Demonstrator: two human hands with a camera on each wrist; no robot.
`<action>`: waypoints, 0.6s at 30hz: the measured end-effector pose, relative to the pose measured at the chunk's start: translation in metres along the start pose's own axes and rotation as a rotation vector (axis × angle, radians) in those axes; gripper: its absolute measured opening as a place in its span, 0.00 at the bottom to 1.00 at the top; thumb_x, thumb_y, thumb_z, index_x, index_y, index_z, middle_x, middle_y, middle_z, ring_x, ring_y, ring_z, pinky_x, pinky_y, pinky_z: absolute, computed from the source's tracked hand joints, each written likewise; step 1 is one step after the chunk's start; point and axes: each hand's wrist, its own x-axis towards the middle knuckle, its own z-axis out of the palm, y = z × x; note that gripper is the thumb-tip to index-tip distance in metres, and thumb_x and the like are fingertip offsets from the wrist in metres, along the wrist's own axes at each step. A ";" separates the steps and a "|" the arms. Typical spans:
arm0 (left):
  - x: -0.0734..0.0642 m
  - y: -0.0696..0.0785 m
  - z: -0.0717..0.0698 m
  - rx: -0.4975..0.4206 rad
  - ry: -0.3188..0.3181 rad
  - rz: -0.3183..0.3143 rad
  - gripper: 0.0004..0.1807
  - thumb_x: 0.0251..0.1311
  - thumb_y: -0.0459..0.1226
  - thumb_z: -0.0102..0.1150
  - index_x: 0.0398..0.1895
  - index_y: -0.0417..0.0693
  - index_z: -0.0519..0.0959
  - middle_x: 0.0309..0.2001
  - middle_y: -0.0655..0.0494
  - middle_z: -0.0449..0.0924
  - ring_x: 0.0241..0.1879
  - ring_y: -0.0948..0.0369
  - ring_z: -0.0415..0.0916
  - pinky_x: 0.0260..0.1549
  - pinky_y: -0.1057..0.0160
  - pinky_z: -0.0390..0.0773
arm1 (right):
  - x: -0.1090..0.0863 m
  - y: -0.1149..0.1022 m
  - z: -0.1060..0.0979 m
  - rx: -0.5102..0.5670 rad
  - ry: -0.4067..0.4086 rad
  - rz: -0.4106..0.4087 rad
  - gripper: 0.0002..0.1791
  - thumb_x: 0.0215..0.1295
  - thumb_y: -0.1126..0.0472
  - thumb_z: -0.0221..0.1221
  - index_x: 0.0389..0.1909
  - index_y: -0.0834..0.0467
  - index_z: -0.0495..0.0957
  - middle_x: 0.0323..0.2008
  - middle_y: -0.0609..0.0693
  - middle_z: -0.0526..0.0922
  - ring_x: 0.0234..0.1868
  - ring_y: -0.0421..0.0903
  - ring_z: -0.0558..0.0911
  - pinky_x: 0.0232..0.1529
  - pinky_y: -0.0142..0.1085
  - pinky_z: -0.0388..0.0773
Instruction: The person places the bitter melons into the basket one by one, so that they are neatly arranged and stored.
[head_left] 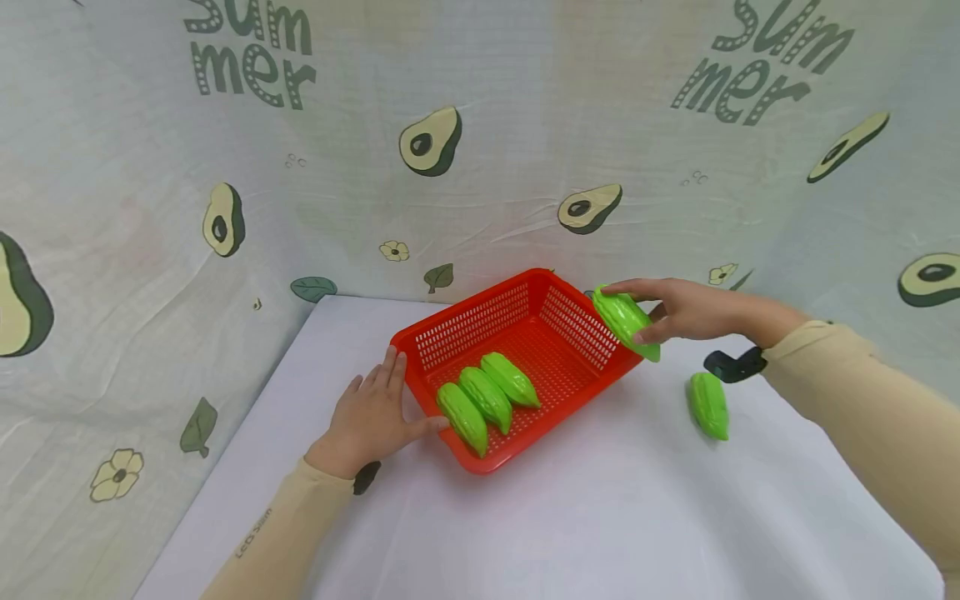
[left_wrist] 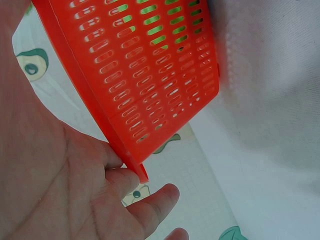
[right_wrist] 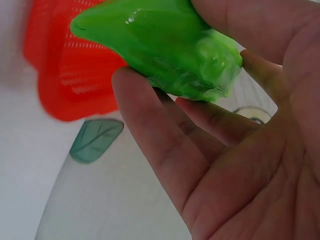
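Note:
A red plastic basket (head_left: pixel 551 392) with slotted walls sits on the table. Three glossy green bitter melons (head_left: pixel 486 398) lie side by side at its left end. My right hand (head_left: pixel 686 310) grips another bitter melon (head_left: pixel 624 321) between thumb and fingers, above the basket's right rim. In the right wrist view, this bitter melon (right_wrist: pixel 150 47) shows its pointed tip toward the basket (right_wrist: pixel 75 107). My left hand (head_left: pixel 375 417) rests along the left rim, fingers extended and thumb reaching over the edge. The left wrist view shows fingertips against the basket's rim (left_wrist: pixel 92 115).
One more bitter melon (head_left: pixel 708 406) lies on the white table (head_left: pixel 585 525), right of the basket and below the right wrist. A pale cloth (head_left: pixel 495 100) printed with avocados, leaves and lettering hangs behind and along both sides. Dark straps circle both wrists.

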 end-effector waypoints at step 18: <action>0.002 -0.002 0.003 0.016 -0.023 -0.014 0.68 0.37 0.81 0.28 0.70 0.37 0.47 0.71 0.42 0.42 0.65 0.44 0.52 0.60 0.41 0.53 | 0.113 -0.022 0.051 -0.097 -0.181 0.073 0.40 0.55 0.59 0.65 0.67 0.39 0.60 0.64 0.49 0.61 0.62 0.52 0.60 0.52 0.47 0.71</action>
